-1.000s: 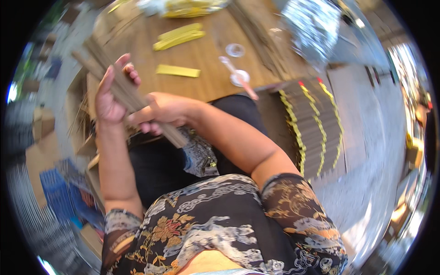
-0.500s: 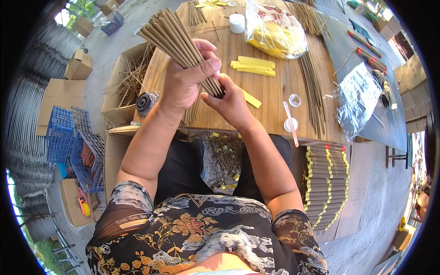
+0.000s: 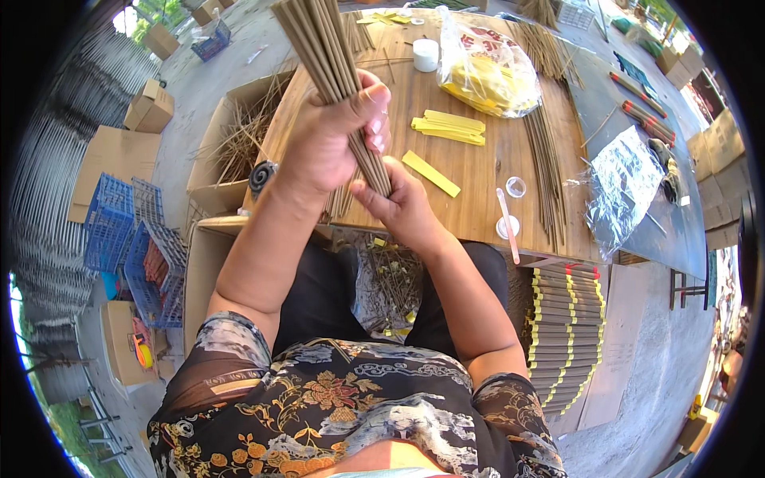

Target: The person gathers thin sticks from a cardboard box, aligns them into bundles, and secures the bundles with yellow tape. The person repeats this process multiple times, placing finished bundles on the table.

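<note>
A bundle of thin brown incense sticks [image 3: 325,57] is held tilted over the table's near left part. My left hand [image 3: 331,135] wraps round its middle, with the upper ends fanning out above the fist. Lower down, my right hand [image 3: 402,203] is closed about the bottom ends, thumb on the near side. Just right of my hands lies a single yellow paper strip [image 3: 431,174], and beyond it a small stack of yellow strips [image 3: 449,127]. More sticks lie on the table partly behind my hands.
On the wooden table [image 3: 478,203] stand a white jar [image 3: 425,56] and a clear bag of yellow strips [image 3: 490,72]. A pink stick [image 3: 508,227] rests across a small white lid. Loose sticks [image 3: 544,175] lie to the right. Left is a carton of sticks [image 3: 239,143]; finished bundles [image 3: 566,334] are stacked right.
The bundle has turned more upright in my hands. My right hand has shifted slightly lower along it, and the single yellow strip is now fully uncovered. The whole view has shifted slightly.
</note>
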`<act>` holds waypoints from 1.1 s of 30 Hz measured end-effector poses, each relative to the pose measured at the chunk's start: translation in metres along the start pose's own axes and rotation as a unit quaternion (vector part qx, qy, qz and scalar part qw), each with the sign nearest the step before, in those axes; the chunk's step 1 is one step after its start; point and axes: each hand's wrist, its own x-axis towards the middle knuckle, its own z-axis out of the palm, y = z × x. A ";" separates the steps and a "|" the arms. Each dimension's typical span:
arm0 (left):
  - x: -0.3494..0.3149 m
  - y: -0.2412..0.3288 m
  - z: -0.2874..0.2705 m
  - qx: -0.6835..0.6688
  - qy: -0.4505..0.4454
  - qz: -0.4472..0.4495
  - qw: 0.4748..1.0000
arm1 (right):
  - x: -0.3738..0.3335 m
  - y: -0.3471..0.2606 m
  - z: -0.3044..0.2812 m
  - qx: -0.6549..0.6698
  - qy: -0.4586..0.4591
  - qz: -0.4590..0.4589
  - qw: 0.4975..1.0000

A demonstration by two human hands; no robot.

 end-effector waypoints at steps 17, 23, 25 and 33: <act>-0.075 0.003 0.001 -0.001 0.255 -0.041 0.966 | -0.062 -0.066 0.048 0.064 -0.070 0.261 0.961; -0.095 0.017 -0.005 -0.176 0.077 -0.057 0.980 | -0.075 -0.095 0.052 0.281 -0.160 0.347 0.880; -0.103 0.012 -0.005 -0.181 0.099 -0.060 0.977 | -0.082 -0.091 0.055 0.286 -0.163 0.350 0.877; -0.121 0.009 0.002 -0.211 0.121 -0.056 0.968 | -0.092 -0.101 0.061 0.330 -0.173 0.385 0.844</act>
